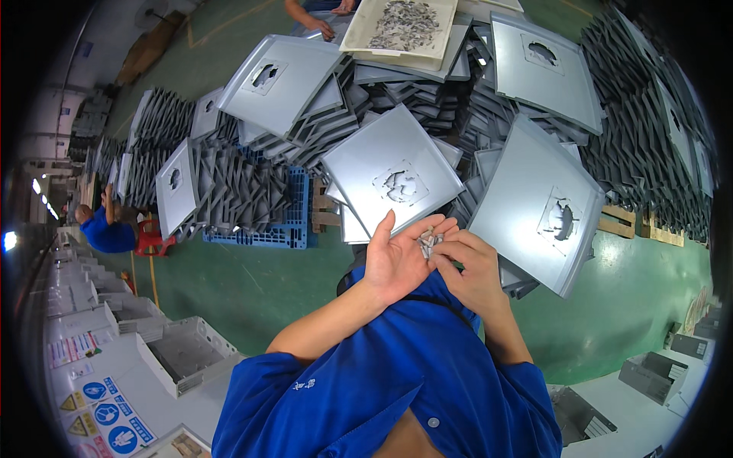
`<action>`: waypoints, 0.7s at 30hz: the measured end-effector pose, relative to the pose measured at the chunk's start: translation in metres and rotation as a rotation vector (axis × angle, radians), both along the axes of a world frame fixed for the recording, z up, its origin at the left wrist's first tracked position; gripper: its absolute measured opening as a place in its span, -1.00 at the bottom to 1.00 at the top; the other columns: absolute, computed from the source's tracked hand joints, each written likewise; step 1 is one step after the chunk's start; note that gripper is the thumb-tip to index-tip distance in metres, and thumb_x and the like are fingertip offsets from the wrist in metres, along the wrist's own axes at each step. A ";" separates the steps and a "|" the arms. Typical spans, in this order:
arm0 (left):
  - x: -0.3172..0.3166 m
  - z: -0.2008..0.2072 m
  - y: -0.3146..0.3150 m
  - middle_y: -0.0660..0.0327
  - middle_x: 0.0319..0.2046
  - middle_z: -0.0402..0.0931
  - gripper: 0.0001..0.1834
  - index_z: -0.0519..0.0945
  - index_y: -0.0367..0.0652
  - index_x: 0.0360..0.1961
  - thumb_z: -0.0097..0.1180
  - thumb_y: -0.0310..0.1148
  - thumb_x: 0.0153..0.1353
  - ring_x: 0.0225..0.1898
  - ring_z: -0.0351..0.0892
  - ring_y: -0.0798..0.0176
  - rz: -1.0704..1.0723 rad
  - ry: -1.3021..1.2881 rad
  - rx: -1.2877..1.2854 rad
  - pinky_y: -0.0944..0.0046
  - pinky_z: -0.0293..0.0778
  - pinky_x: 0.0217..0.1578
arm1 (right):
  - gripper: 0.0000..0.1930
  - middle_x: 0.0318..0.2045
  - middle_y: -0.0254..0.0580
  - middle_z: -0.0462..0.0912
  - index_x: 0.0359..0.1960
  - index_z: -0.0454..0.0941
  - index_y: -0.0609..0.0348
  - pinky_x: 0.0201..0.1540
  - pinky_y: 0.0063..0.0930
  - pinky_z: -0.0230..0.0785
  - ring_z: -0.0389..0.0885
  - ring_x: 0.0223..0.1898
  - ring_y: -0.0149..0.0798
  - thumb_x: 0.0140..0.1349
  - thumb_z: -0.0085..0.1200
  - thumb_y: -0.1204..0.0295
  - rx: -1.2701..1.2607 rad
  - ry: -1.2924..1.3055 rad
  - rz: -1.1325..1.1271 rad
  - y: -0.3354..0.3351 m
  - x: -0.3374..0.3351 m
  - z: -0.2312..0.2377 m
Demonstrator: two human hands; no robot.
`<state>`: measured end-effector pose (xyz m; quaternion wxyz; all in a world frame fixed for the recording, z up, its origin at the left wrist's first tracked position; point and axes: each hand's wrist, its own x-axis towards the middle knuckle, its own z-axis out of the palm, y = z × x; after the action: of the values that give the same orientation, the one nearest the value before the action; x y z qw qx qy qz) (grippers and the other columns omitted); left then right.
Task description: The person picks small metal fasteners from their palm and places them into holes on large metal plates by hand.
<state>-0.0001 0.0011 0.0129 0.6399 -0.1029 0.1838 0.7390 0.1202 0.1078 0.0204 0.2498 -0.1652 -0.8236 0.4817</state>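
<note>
My left hand lies palm up with its thumb spread, and a small pile of short grey pieces, like little metal pins, rests on it near the fingers. Over that pile is my right hand, thumb and fingertips pinched together at the pieces. Whatever sits between those fingertips is mostly covered. Just beyond both hands, a square silver sheet-metal panel with a ragged cut-out tops a stack. Another such panel leans at the right, close to my right hand.
A white tray of small grey pieces sits on panels at the back, near a co-worker's hand. Tall panel stacks crowd the right. A blue pallet holds others at left. Behind it a person in blue sits.
</note>
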 end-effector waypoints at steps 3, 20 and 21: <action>-0.001 -0.003 -0.001 -0.05 0.29 0.20 -0.14 0.29 -0.35 0.25 -0.42 0.26 0.31 0.32 0.15 0.05 -0.007 0.016 0.014 0.07 0.04 0.31 | -0.90 -0.45 -0.25 0.57 -0.40 0.61 0.22 -0.43 -0.45 0.42 0.57 -0.48 -0.24 -0.01 0.21 0.58 -0.054 -0.008 -0.021 -0.003 -0.003 -0.005; 0.002 -0.006 0.006 -0.05 0.22 0.26 -0.12 0.24 -0.39 0.26 -0.37 0.26 0.30 0.26 0.22 0.02 -0.053 0.034 -0.032 0.04 0.04 0.32 | -0.88 -0.37 -0.26 0.60 -0.42 0.64 0.10 -0.28 -0.33 0.49 0.62 -0.34 -0.15 0.00 0.12 0.40 0.088 -0.198 -0.147 -0.003 -0.013 -0.008; 0.001 -0.008 0.003 -0.05 0.23 0.26 -0.12 0.24 -0.40 0.26 -0.36 0.26 0.29 0.27 0.22 0.02 -0.053 0.033 -0.034 0.04 0.05 0.32 | -0.88 -0.37 -0.26 0.60 -0.44 0.64 0.10 -0.28 -0.32 0.49 0.62 -0.32 -0.16 -0.01 0.11 0.40 0.133 -0.195 -0.133 -0.005 -0.014 -0.012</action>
<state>0.0013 0.0040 0.0052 0.6543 -0.0966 0.2093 0.7202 0.1058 0.1027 0.0081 0.2103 -0.2485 -0.8612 0.3902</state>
